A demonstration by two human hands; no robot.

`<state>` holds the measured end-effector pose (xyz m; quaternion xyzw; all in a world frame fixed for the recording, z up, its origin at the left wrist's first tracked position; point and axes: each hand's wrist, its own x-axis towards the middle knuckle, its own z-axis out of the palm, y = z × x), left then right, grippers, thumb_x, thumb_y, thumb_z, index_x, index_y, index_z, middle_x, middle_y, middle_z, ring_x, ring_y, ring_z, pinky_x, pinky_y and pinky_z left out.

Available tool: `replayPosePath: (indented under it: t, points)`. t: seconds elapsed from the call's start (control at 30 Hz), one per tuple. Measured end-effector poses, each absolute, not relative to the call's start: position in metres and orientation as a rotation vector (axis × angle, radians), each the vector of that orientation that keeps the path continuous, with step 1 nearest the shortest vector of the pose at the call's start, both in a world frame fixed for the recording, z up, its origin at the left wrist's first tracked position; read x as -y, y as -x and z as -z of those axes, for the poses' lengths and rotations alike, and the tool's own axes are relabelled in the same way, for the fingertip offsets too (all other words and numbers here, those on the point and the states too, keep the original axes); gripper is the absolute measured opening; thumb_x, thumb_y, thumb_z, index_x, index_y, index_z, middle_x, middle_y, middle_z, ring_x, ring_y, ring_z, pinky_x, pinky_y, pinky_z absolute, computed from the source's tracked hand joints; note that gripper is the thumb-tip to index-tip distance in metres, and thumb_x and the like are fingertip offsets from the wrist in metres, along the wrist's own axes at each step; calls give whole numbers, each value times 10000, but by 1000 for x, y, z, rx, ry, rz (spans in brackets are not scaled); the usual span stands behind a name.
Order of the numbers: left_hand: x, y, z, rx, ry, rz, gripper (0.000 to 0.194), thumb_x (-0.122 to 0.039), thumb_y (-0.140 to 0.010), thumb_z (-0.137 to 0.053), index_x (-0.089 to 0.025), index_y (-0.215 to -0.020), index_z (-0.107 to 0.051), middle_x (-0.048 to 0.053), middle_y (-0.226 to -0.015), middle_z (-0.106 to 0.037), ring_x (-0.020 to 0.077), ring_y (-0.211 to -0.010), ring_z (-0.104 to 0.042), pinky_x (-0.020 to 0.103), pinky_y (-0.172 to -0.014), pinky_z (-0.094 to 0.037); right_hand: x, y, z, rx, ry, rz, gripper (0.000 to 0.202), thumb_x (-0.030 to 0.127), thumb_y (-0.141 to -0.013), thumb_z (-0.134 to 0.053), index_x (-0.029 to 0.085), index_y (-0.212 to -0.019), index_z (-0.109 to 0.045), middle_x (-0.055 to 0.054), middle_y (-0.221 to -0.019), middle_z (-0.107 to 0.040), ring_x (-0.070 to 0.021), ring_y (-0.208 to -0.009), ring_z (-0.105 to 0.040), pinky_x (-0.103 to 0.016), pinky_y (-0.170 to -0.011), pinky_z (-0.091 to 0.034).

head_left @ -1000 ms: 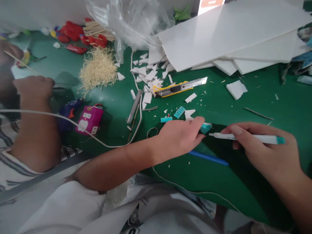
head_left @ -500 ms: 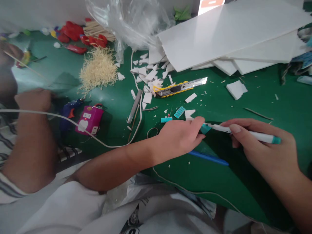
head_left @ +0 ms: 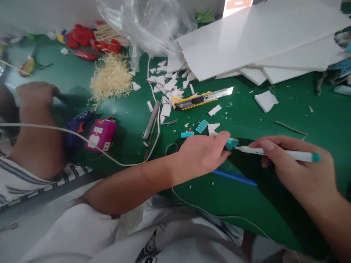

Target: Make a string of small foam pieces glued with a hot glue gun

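Near the middle of the green table (head_left: 296, 106), two bare hands at work on one small piece. Left hand (head_left: 203, 153), palm down, pinches a teal piece (head_left: 231, 144) between thumb and fingers; much of it hidden by the grip, a white patch showing at its upper edge. Right hand (head_left: 296, 155) closed round a white marker (head_left: 300, 156) in a writing hold, tip at the piece's right side; contact or a slight gap, cannot tell.

Step in hand, as I judge it: colouring the piece. Next stroke would call for a firm pinch, fingertips clear of the nib, and a light touch along the pale edge.

Just beyond the left hand: a striped teal piece (head_left: 202, 126) and a short teal strip (head_left: 187, 135). On the near side, a blue stick-like tool (head_left: 236, 178), partly under the hand. Farther out, a yellow cutter (head_left: 204, 98) with blade out, beside white scraps (head_left: 170, 84); stacked white boards (head_left: 246, 40) behind. Well to the left, a co-worker's hand (head_left: 38, 95).
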<state>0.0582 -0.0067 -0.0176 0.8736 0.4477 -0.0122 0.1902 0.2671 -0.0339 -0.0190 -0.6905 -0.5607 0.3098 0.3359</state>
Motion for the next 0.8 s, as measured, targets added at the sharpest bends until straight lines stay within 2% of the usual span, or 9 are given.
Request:
replayPosePath:
  t: [0.1, 0.27, 0.47, 0.6, 0.8]
  points:
    - [7, -58, 17, -1256, -2439, 41, 303, -409, -1016, -538, -196, -1230, -512, 13, -828, -757, 231, -768, -755, 274, -536, -418, 33, -267, 19, 1447, 1813, -790, 291, 553, -775, -695, 280, -751, -791, 17, -468, -568, -117, -371, -409, -266, -336, -241]
    - [6, -58, 18, -1262, -2436, 33, 300, -403, -1017, -526, -192, -1230, -519, 41, -877, -765, 244, -779, -753, 285, -552, -450, 33, -265, 18, 1447, 1852, -834, 339, 594, -769, -668, 279, -703, -776, 15, -433, -537, -114, -347, -346, -281, -331, -188]
    - [6, -58, 17, -1250, -2419, 47, 309, -408, -1022, -529, -190, -1240, -515, 19, -848, -760, 237, -798, -757, 283, -562, -450, 32, -260, 12, 1417, 1835, -848, 250, 506, -765, -688, 274, -734, -774, 12, -467, -563, -126, -390, -429, -267, -360, -267]
    - [6, -58, 17, -1243, -2428, 43, 314, -405, -1024, -529, -188, -1251, -516, 15, -840, -755, 239, -793, -756, 290, -547, -435, 32, -258, 10, 1394, 1825, -855, 202, 461, -763, -680, 286, -720, -772, 22, -461, -553, -106, -369, -367, -268, -351, -210]
    - [6, -58, 18, -1229, -2443, 31, 320, -401, -1024, -530, -190, -1264, -520, 20, -834, -752, 247, -777, -753, 297, -534, -424, 31, -257, 7, 1402, 1832, -857, 187, 444, -768, -678, 286, -717, -765, 21, -477, -561, -107, -375, -365, -274, -354, -213]
